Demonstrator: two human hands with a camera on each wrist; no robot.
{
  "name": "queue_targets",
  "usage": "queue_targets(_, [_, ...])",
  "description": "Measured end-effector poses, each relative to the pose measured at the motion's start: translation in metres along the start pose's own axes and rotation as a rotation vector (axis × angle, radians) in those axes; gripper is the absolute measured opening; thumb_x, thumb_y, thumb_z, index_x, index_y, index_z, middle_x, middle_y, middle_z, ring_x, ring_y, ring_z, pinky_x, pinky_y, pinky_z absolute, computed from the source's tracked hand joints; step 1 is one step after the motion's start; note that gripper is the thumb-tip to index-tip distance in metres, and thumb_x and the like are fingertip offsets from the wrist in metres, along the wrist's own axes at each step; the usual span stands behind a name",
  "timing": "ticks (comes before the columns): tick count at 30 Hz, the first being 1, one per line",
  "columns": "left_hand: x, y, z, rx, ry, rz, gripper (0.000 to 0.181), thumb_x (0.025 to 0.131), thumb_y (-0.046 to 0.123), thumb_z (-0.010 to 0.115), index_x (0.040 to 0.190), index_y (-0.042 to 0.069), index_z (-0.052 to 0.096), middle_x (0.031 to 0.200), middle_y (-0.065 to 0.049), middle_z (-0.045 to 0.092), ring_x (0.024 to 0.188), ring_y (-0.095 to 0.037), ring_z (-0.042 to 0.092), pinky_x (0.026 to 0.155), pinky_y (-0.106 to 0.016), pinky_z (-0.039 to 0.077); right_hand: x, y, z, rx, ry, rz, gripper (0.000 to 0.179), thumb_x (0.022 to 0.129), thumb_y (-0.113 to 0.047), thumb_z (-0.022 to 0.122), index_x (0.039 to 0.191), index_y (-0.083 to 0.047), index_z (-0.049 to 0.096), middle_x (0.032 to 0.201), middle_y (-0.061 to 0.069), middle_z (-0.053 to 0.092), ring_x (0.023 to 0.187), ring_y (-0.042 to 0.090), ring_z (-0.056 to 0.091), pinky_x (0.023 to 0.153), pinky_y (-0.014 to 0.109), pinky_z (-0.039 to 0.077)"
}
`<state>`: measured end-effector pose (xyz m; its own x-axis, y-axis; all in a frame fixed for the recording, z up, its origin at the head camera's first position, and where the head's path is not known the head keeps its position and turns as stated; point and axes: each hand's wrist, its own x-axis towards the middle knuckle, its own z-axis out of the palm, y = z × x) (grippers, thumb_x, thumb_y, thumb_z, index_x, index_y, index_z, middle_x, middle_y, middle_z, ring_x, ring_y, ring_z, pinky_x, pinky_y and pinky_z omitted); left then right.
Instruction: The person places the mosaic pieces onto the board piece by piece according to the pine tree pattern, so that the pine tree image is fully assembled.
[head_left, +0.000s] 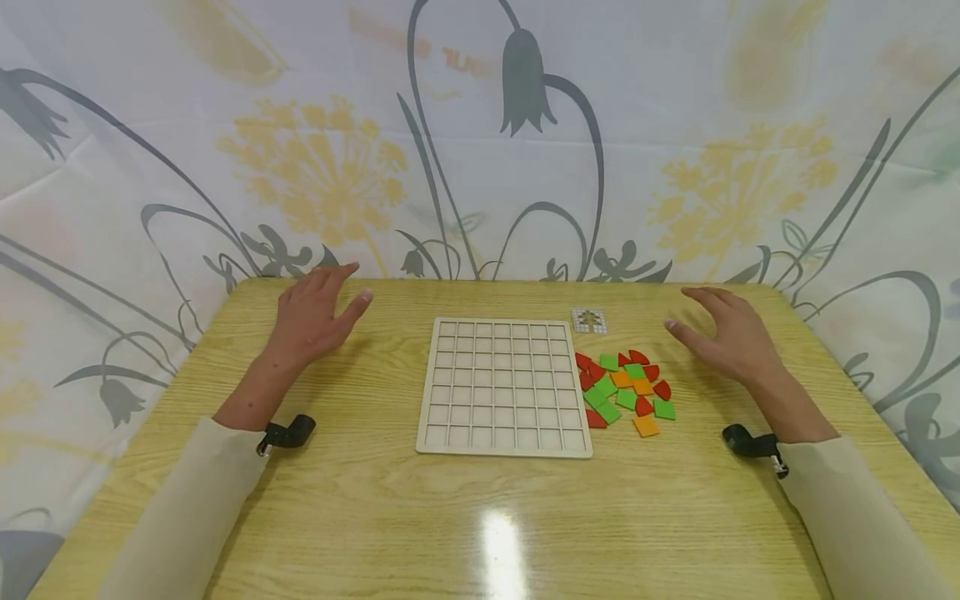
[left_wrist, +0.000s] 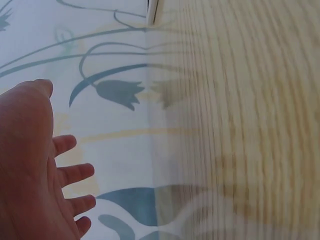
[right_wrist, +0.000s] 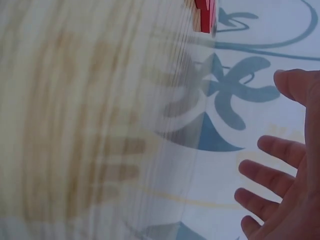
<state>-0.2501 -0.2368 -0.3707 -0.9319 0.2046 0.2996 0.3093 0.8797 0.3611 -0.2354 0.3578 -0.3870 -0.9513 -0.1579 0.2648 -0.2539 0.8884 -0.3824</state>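
My left hand (head_left: 315, 315) hovers over the left part of the table, fingers spread and relaxed, holding nothing. On the other side my right hand (head_left: 727, 335) is likewise relaxed with its fingers apart, nearest to a loose pile of flat tiles. Between the hands lies a pale wooden grid board (head_left: 504, 387) with rows of square cells, all bare. Against its right edge are green square tiles (head_left: 625, 399), orange square tiles (head_left: 646, 427) and red quarter-round tiles (head_left: 662, 390), some overlapping. A small pattern card (head_left: 589, 321) with a gridded figure lies behind the tiles.
The wooden table (head_left: 360, 508) reflects a bright light near its front. A white curtain (head_left: 480, 167) with grey and yellow flowers hangs behind and around the table's edges. Each wrist wears a small black camera (head_left: 291, 432).
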Motion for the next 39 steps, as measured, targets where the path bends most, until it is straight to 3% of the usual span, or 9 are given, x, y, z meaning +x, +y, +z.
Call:
queue_targets(7, [-0.002, 0.012, 0.004, -0.020, -0.036, 0.048, 0.060, 0.112, 0.043, 0.051, 0.162, 0.010, 0.043, 0.158, -0.025, 0.047, 0.144, -0.050, 0.043, 0.111, -0.075, 0.032, 0.000, -0.008, 0.000, 0.007, -0.009, -0.026, 0.066, 0.102, -0.041, 0.069, 0.151, 0.000, 0.054, 0.155, 0.034, 0.045, 0.141, 0.060, 0.036, 0.110, 0.076, 0.029])
queue_targets(23, [-0.003, 0.031, 0.018, -0.084, -0.137, 0.169, 0.062, 0.109, 0.041, 0.058, 0.162, 0.012, 0.043, 0.164, -0.019, 0.043, 0.151, -0.044, 0.039, 0.117, -0.073, 0.024, 0.000, -0.029, 0.008, 0.078, -0.021, -0.203, 0.047, 0.098, -0.017, 0.076, 0.141, -0.002, 0.064, 0.144, 0.027, 0.057, 0.134, 0.052, 0.047, 0.106, 0.072, 0.037])
queue_targets(31, [-0.006, 0.040, 0.028, -0.076, -0.201, 0.238, 0.065, 0.107, 0.044, 0.062, 0.162, 0.016, 0.045, 0.166, -0.015, 0.041, 0.151, -0.042, 0.040, 0.116, -0.073, 0.025, -0.001, -0.037, 0.013, 0.098, -0.074, -0.235, 0.038, 0.097, -0.012, 0.077, 0.134, -0.003, 0.071, 0.139, 0.023, 0.062, 0.131, 0.048, 0.051, 0.105, 0.070, 0.041])
queue_targets(39, [-0.009, 0.044, 0.035, -0.033, -0.319, 0.253, 0.075, 0.103, 0.053, 0.065, 0.165, 0.019, 0.042, 0.170, -0.013, 0.035, 0.156, -0.044, 0.031, 0.118, -0.073, 0.022, 0.000, -0.040, 0.015, 0.124, -0.101, -0.299, 0.024, 0.095, -0.007, 0.079, 0.119, -0.007, 0.079, 0.124, 0.016, 0.070, 0.119, 0.041, 0.061, 0.098, 0.064, 0.050])
